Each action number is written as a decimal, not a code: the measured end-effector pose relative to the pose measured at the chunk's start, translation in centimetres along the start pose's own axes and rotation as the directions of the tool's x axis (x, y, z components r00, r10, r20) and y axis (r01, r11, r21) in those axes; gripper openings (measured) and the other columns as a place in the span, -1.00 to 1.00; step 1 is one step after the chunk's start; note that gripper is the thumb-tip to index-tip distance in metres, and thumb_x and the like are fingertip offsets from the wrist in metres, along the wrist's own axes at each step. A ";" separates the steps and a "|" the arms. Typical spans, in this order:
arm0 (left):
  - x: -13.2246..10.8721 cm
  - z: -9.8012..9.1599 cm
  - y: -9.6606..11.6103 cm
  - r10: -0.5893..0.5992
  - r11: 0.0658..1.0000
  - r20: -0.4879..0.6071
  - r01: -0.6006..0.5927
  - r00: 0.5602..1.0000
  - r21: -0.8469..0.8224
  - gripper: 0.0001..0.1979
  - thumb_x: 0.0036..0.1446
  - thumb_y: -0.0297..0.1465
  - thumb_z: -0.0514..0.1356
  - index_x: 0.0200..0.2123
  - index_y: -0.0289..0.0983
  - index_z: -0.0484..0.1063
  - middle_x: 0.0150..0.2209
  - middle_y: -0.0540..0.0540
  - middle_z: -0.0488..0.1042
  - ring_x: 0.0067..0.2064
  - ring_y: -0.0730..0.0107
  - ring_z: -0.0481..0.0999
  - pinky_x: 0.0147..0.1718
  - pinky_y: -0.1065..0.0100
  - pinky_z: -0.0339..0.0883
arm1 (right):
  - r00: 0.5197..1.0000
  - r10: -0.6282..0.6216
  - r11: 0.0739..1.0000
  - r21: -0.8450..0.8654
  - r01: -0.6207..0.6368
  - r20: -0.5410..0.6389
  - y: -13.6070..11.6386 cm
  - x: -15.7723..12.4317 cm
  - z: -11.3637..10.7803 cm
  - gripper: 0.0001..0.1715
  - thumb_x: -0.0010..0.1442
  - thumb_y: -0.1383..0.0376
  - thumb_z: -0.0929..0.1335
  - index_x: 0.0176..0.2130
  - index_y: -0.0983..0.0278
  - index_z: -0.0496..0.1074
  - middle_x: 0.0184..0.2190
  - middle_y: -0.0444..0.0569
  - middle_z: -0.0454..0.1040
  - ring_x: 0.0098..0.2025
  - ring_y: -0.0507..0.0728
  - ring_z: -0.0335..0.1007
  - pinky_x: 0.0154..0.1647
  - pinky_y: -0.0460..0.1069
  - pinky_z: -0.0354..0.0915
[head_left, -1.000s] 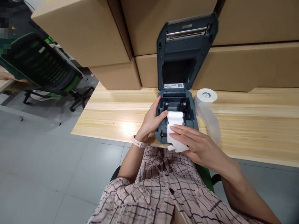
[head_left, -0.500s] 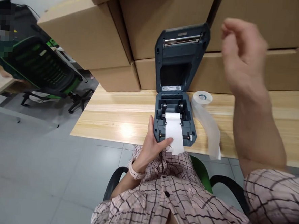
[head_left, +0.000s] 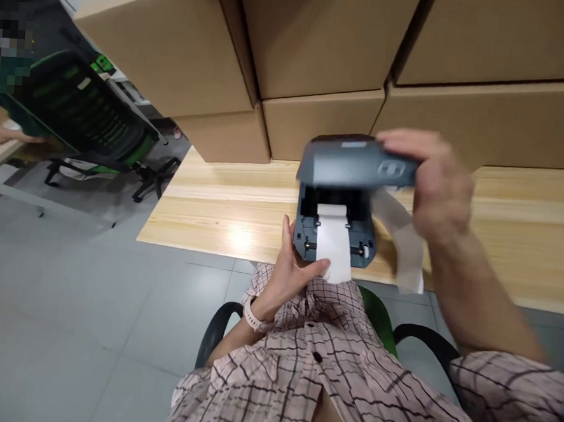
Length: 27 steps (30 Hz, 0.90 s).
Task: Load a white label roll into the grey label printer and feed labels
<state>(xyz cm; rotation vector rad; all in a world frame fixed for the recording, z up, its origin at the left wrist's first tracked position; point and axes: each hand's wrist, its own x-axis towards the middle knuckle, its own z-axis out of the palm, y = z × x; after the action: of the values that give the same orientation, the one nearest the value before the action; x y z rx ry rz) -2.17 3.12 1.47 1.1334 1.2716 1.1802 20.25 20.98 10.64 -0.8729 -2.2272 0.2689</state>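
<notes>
A dark grey label printer [head_left: 302, 234] stands near the table's front edge with its lid [head_left: 349, 167] partly lowered. My right hand [head_left: 441, 189] is closed on the lid's right edge and somewhat blurred. From inside the printer a white paper strip [head_left: 334, 246] runs out over the front. My left hand [head_left: 292, 272] lies at the printer's front left corner, its thumb pressing the strip's loose end and another finger along the printer's side. Beyond the lid and right hand, a second label strip [head_left: 410, 257] trails over the table's edge; its roll is mostly hidden.
Cardboard boxes [head_left: 325, 42] are stacked along the back of the wooden table [head_left: 215, 213]. To the left is a black and green office chair [head_left: 82, 109], with another person partly in view at the far left. Chair armrests [head_left: 217, 328] flank my body.
My right hand has come down and left from beside the raised lid and now grips it. The lid has swung down partway. My left thumb stays on the paper strip.
</notes>
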 end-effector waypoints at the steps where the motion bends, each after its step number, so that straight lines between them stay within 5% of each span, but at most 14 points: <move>1: -0.1 0.0 0.0 0.002 1.000 0.001 -0.002 1.000 -0.021 0.32 0.19 -0.03 0.41 0.53 0.14 -0.66 0.63 -0.21 -0.22 0.56 -0.12 0.10 0.47 -0.16 0.17 | 1.000 0.013 1.000 0.000 -0.013 -0.020 -0.9 -1.7 0.5 -0.38 0.57 -0.02 0.10 0.17 0.06 0.61 0.35 -0.10 0.47 0.45 0.40 0.28 0.23 0.27 0.47; 6: -0.5 -0.5 1.0 0.001 0.999 -0.058 -0.004 0.998 -0.053 0.22 0.24 -0.04 0.38 0.56 0.13 -0.53 0.64 -0.15 -0.34 0.63 -0.03 -0.14 0.55 -0.09 -0.10 | 0.994 0.019 0.998 0.053 -0.013 -0.112 -5.0 -7.8 4.7 -0.61 0.49 0.09 0.30 0.14 0.07 0.62 0.25 -0.04 0.57 0.39 0.36 0.40 0.37 0.34 0.38; 10: 1.2 -0.4 2.3 0.132 0.991 -0.171 -0.131 0.976 0.013 0.15 0.25 0.07 0.32 0.58 -0.02 -0.41 0.64 -0.20 -0.29 0.64 0.07 -0.30 0.57 0.01 -0.31 | 0.972 -0.016 0.989 0.140 0.050 -0.236 -6.0 -9.8 7.1 -0.60 0.48 0.31 0.30 0.19 0.12 0.58 0.24 0.03 0.59 0.36 0.31 0.44 0.42 0.34 0.32; 15: 3.7 0.1 2.4 0.081 0.997 -0.127 -0.081 0.989 0.005 0.24 0.14 0.04 0.41 0.59 -0.06 -0.37 0.63 -0.24 -0.20 0.62 -0.10 -0.14 0.56 -0.03 -0.15 | 0.967 -0.018 0.989 0.137 0.054 -0.252 -5.9 -10.0 7.5 -0.53 0.45 0.38 0.31 0.26 0.15 0.50 0.25 0.06 0.58 0.38 0.31 0.42 0.43 0.34 0.29; 27: 3.3 0.2 1.7 0.181 0.983 -0.133 -0.175 0.974 0.055 -0.02 0.23 -0.03 0.37 0.55 -0.04 -0.05 0.59 -0.17 -0.01 0.59 -0.08 0.02 0.53 -0.01 0.02 | 0.969 -0.001 0.991 0.128 0.034 -0.248 -5.8 -10.1 7.8 -0.56 0.48 0.34 0.26 0.24 0.14 0.52 0.25 0.01 0.58 0.38 0.28 0.42 0.43 0.31 0.28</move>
<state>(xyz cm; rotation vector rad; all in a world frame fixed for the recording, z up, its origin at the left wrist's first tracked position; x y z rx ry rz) -2.10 6.55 2.96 1.2353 1.3264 1.3900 17.12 10.50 1.95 -0.7702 -1.9621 0.2794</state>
